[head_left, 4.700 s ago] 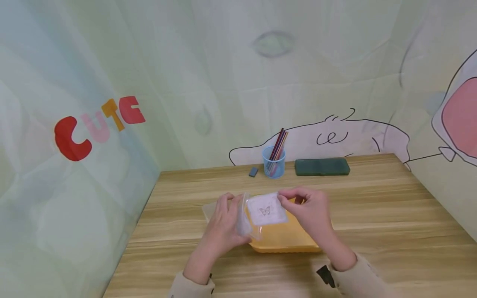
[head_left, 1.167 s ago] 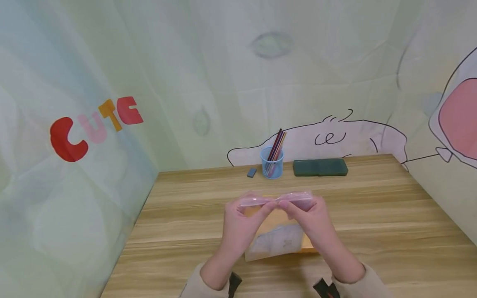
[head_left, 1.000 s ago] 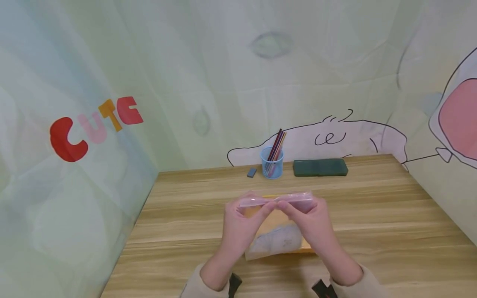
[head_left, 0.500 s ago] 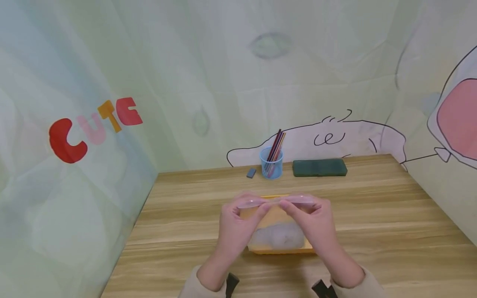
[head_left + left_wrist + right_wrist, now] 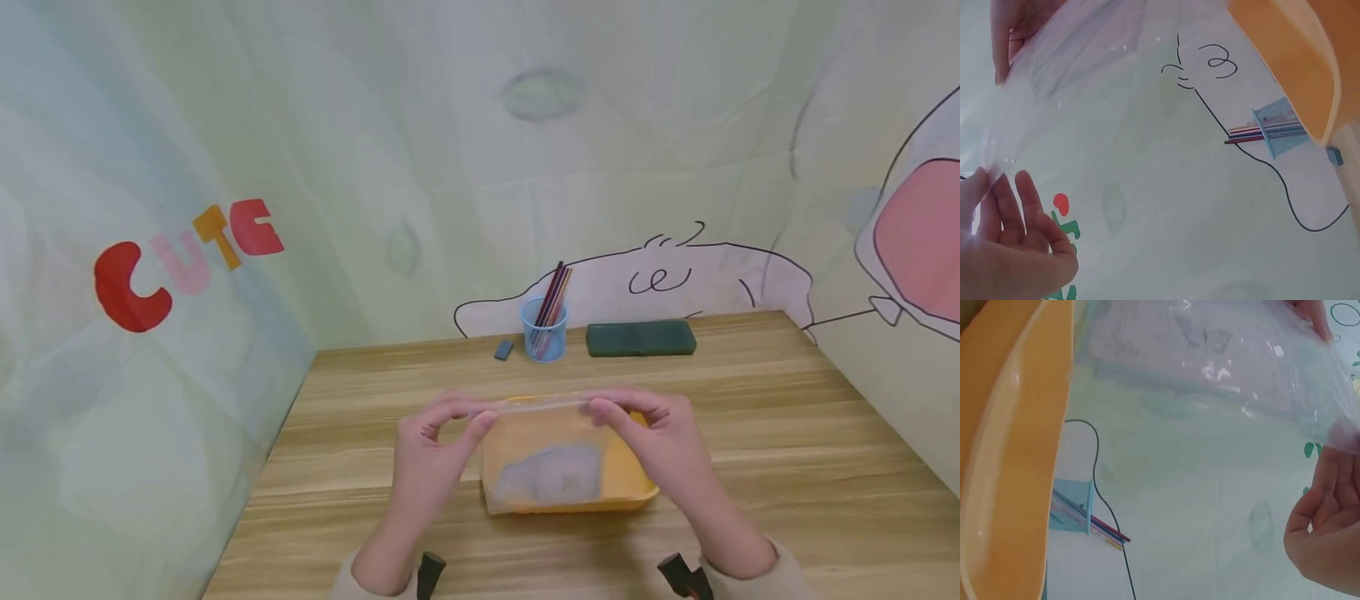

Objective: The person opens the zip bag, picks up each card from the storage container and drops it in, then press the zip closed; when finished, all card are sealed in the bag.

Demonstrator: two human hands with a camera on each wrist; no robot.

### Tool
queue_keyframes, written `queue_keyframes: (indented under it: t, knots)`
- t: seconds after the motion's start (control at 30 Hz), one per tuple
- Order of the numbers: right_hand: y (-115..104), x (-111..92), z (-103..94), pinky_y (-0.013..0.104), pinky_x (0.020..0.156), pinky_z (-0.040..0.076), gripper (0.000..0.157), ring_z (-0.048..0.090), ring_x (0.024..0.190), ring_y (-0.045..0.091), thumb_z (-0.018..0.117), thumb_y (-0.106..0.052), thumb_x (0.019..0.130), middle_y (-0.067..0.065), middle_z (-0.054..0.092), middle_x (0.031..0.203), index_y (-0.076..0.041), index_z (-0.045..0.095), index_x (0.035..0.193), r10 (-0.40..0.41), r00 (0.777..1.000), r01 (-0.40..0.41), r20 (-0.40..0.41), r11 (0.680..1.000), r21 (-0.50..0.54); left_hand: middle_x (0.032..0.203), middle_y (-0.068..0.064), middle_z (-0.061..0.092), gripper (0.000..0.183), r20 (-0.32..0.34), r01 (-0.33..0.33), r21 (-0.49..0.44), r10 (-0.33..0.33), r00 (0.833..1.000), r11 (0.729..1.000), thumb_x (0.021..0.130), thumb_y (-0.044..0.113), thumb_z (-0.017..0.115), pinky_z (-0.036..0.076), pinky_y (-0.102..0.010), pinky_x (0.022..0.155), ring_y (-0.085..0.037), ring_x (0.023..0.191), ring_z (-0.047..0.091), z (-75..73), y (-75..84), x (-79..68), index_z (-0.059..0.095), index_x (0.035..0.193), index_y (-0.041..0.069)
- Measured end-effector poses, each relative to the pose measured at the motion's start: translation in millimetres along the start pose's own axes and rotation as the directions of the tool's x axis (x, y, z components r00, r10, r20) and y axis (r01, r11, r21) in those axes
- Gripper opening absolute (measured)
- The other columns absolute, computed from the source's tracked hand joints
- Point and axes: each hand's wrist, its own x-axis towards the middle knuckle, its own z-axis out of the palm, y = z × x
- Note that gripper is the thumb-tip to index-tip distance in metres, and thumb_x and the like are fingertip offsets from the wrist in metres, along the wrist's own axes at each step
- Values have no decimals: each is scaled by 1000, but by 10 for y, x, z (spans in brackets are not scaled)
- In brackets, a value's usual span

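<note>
A clear, frosted plastic bag (image 5: 543, 433) hangs by its top edge between both hands, its front face toward the head camera. Inside it, low down, lies a folded whitish piece with a butterfly print (image 5: 566, 477); whether it is cloth or paper I cannot tell. My left hand (image 5: 431, 454) pinches the bag's top left corner between thumb and fingers. Further along the same edge, toward the right, my right hand (image 5: 663, 437) pinches it too. Behind and below the bag sits a yellow-orange plastic tray (image 5: 633, 479), partly covered by it.
On the wooden table (image 5: 787, 450), a blue cup (image 5: 545, 342) of pencils stands at the back. A small blue eraser-like block (image 5: 504, 350) lies left of it, a dark green case (image 5: 641, 338) right of it. Printed curtains (image 5: 375, 167) enclose the table.
Earlier the right hand held the butterfly piece at the bag's mouth; now it lies inside. Since half a second ago, both hands have slid apart along the top edge, which is now straighter.
</note>
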Motion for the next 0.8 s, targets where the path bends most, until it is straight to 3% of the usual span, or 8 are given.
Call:
queue_keyframes:
  t: [0.23, 0.43, 0.57, 0.67, 0.73, 0.8]
  knots:
    - [-13, 4, -114, 25, 93, 46, 22, 66, 87, 22, 52, -6, 98, 6, 72, 96, -5, 72, 108, -57, 989, 54, 137, 998, 32, 92, -1, 69, 19, 109, -27, 31, 23, 994, 999, 94, 1, 58, 48, -34, 87, -21, 92, 63, -124, -165, -48, 73, 103, 6]
    - [-39, 6, -102, 26, 94, 44, 24, 66, 84, 23, 51, -4, 99, 6, 72, 100, -5, 71, 111, -69, 987, 66, 144, 997, 26, 92, 0, 69, 18, 83, -43, 21, 41, 996, 999, 95, 5, 58, 50, -33, 85, -21, 92, 63, -134, -190, -51, 74, 103, 8]
    - [-39, -7, -46, 25, 94, 45, 23, 66, 92, 20, 52, -10, 99, 4, 71, 102, -5, 72, 111, -21, 993, 19, 117, 1000, 24, 87, -6, 69, 19, 51, -55, -67, 59, 997, 996, 96, 0, 54, 54, -30, 66, -22, 77, 65, -118, -198, -50, 71, 103, 1]
    - [18, -41, 67, 27, 92, 47, 27, 64, 99, 18, 47, -11, 101, 3, 70, 106, -5, 70, 114, -20, 989, 16, 144, 999, 34, 80, -11, 68, 19, -1, 1, -112, -1, 1000, 994, 97, 4, 53, 51, -29, 50, -22, 62, 64, -112, -201, -48, 70, 104, 0]
    - [87, -84, 181, 29, 91, 48, 27, 62, 103, 18, 47, -10, 101, 2, 68, 114, -9, 67, 119, -23, 975, 16, 222, 999, 34, 78, -13, 67, 20, -39, 76, -108, -81, 996, 991, 98, 12, 54, 51, -29, 47, -22, 57, 63, -135, -223, -35, 70, 105, 3]
    - [175, -144, 307, 31, 87, 49, 28, 62, 101, 17, 51, -18, 100, -3, 66, 116, -17, 64, 125, 24, 948, -19, 318, 1000, -16, 76, -13, 66, 22, -82, 148, -99, -156, 984, 984, 98, 20, 56, 51, -29, 45, -22, 55, 61, -181, -262, -16, 71, 105, 5]
